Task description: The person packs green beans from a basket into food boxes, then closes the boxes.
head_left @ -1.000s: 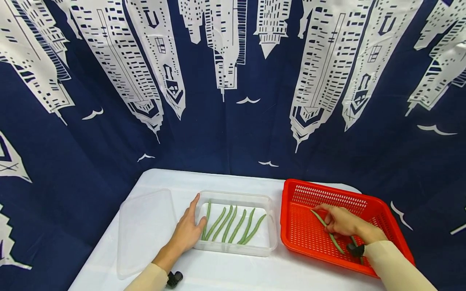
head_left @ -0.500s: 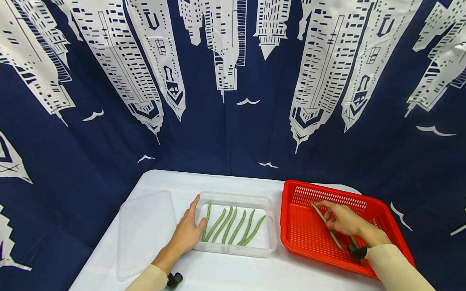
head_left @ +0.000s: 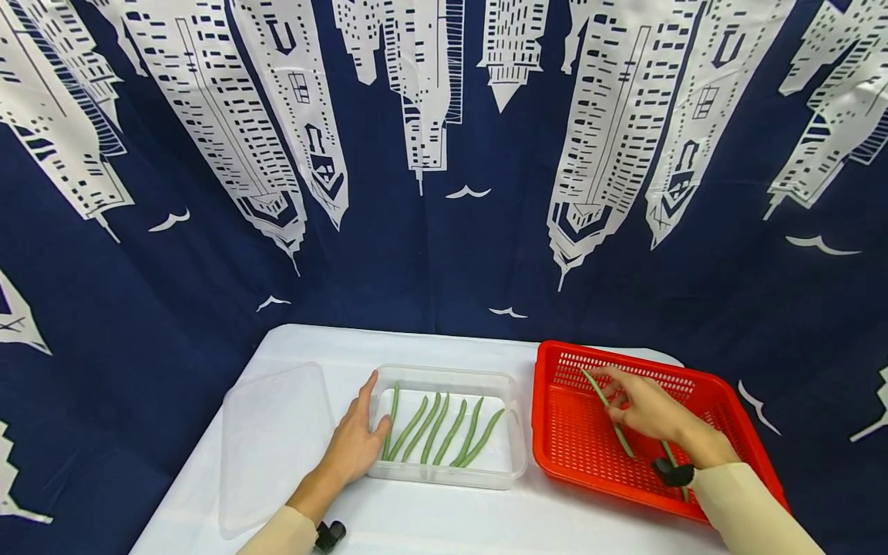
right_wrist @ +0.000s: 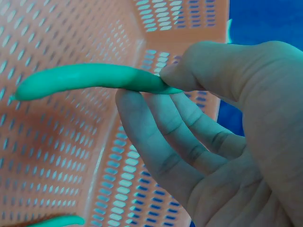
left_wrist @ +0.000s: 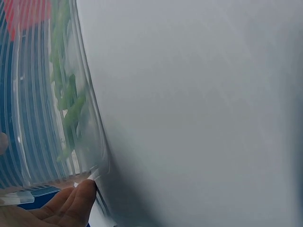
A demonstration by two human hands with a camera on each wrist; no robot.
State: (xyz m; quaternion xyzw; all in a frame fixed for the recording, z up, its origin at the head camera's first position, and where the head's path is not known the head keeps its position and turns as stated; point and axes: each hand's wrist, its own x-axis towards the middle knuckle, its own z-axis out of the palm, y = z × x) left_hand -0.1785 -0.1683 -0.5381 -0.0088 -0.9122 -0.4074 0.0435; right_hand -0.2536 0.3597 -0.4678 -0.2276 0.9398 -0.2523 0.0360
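Red basket [head_left: 721,401]: perforated, slightly glossy plastic; container [head_left: 515,455] and lid [head_left: 270,439]: clear, ribbed, glossy plastic; green beans [head_left: 444,428]: smooth, matt skin; tabletop [head_left: 430,516]: white, smooth, matt; backdrop [head_left: 444,154]: printed cloth.

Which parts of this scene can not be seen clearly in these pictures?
- Head view: the right hand covers the middle of the green bean it pinches.
- Head view: the wrist camera hides part of a second bean in the red basket.
- Left wrist view: beans behind the clear container wall are blurred.
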